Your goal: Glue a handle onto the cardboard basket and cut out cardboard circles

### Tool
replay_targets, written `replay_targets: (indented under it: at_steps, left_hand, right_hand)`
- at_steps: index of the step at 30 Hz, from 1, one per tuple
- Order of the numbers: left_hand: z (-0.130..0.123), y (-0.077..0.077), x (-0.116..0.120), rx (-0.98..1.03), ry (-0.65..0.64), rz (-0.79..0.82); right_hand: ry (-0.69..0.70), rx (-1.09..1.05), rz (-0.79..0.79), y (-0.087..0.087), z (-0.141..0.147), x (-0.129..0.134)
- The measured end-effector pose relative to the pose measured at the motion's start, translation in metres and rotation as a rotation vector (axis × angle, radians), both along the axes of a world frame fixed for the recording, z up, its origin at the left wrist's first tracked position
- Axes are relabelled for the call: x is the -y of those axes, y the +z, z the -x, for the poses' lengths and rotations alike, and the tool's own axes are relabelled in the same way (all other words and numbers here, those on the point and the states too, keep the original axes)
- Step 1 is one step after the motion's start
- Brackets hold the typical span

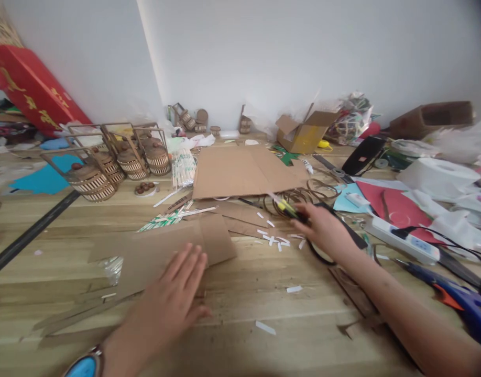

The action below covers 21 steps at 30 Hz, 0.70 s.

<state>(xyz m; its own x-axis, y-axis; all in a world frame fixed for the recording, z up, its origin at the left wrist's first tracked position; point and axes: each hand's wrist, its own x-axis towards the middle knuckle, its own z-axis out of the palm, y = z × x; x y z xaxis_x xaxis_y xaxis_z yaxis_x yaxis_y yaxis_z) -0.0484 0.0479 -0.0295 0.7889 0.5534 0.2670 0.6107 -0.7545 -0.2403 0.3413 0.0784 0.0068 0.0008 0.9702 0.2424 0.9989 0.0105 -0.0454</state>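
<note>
My left hand [167, 296], with a watch at the wrist, lies with fingers stretched out on the near cardboard piece [146, 256]. To the right, my right hand [323, 228] is closed around a yellow and black utility knife [286, 208], its tip pointing up and left. The knife is just above a bundle of brown strips [315, 191]. Behind both hands a larger cardboard sheet [240, 170] lies flat. Small white paper scraps [274, 241] are scattered between my hands.
Small lidded baskets [91, 180] with handles stand at the left, near wrapped sticks [183, 167]. On the right are a power strip [405, 241], a blue glue gun [452, 298], red paper [393, 204] and a white roll [440, 178]. An open box [305, 131] stands behind.
</note>
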Motion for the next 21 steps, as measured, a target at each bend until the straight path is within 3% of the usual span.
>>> replay_targets:
  at_steps: [4, 7, 9, 13, 17, 21]
  left_hand:
    - [-0.066, 0.010, -0.019, 0.041, -0.105, 0.298]
    - [-0.128, 0.010, -0.052, 0.045, -0.065, 0.472]
    - [-0.164, 0.006, -0.072, 0.083, -0.020, 0.484]
    - [-0.205, -0.008, -0.092, 0.115, 0.081, 0.471]
    - [-0.216, -0.021, -0.091, 0.130, 0.102, 0.464]
    - [-0.219, -0.024, -0.083, 0.120, 0.082, 0.485]
  right_hand:
    - [-0.044, 0.042, -0.014, 0.024, -0.003, -0.086]
    - [-0.050, 0.059, 0.018, 0.019, 0.005, -0.137]
    - [-0.032, 0.053, 0.028, 0.010, 0.009, -0.152]
    - [0.129, 0.012, 0.045, -0.006, 0.005, -0.134]
    - [0.428, -0.063, 0.220, -0.017, -0.006, -0.095]
    - [0.528, -0.112, 0.297, -0.024, -0.011, -0.082]
